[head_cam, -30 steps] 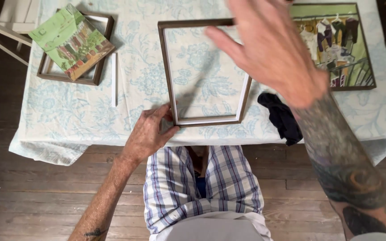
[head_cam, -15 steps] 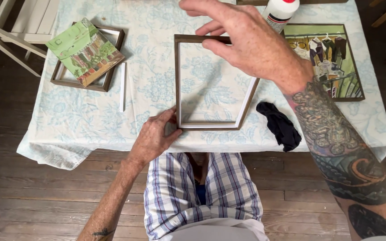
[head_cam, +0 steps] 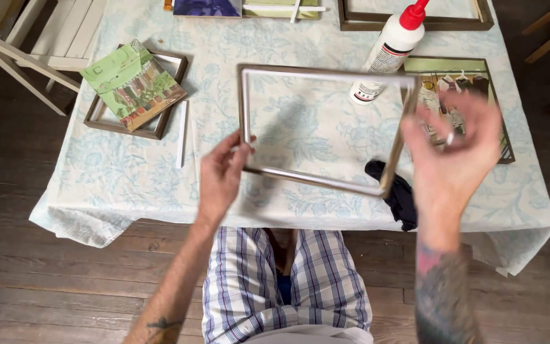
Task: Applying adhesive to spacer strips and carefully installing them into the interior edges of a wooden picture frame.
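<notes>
Lifted off the cloth since half a second ago, the empty wooden frame [head_cam: 323, 124] now hangs tilted in the air above the table [head_cam: 128, 185], where before it lay flat with only its near left corner touched; the right hand [head_cam: 450, 150], which was passing across over the frame's far edge, has come round to the right rail, and the view has widened to take in a glue bottle [head_cam: 389, 51] beyond the frame; the left hand [head_cam: 221, 175] pinches the near left corner between thumb and fingers, pressed on the rail; the right hand is blurred, fingers spread and curled about the right side, and whether it has truly closed on the wood I cannot tell; judged from its thin rails and open middle, the frame should be light and stiff along each side yet liable to rack or part at the mitred corners, so two opposite holds near the corners look safest, with no twisting; a dark cloth [head_cam: 396, 191] lies just under the near right corner; a small frame [head_cam: 132, 121] with a green picture [head_cam: 132, 83] laid across it sits well to the left, a white strip [head_cam: 181, 134] beside it, and a framed picture [head_cam: 479, 76] lies to the right.
</notes>
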